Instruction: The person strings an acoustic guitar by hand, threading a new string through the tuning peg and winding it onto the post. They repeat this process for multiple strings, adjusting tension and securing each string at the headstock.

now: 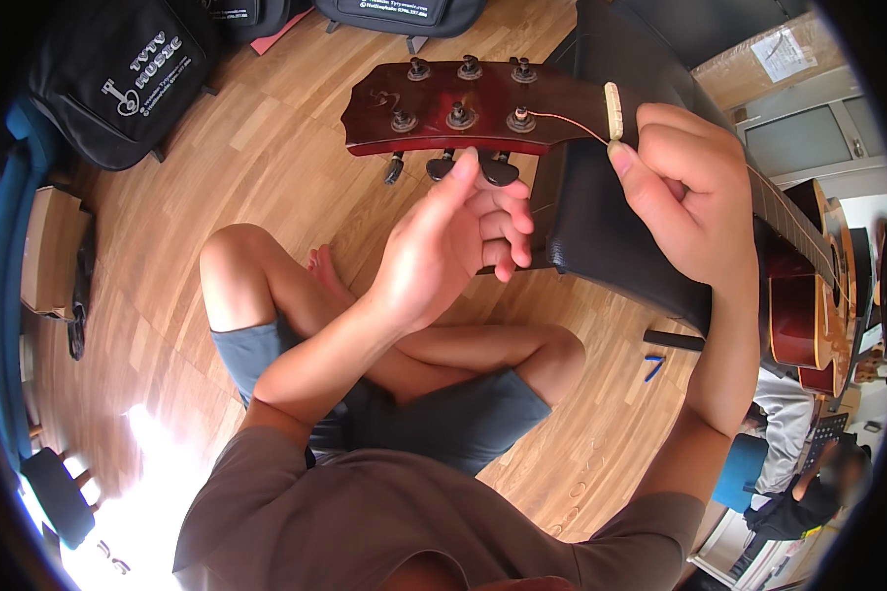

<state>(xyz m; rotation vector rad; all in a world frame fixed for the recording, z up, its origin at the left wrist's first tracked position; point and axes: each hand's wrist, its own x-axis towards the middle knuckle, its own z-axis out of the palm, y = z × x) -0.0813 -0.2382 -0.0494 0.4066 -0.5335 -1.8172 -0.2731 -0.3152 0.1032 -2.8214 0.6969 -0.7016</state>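
Guitar string (567, 118), copper-coloured, long axis crosswise, running rightward from tuning post (521, 116), pinched in right grip (695, 182); left grip (446, 236) loosely open.

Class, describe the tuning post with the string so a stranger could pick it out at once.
Find the dark red headstock near the top of the picture, above the left hand. Of its two rows of three, take the lower row's rightmost post. Only this one has a copper-coloured string leading off it, to the right hand.
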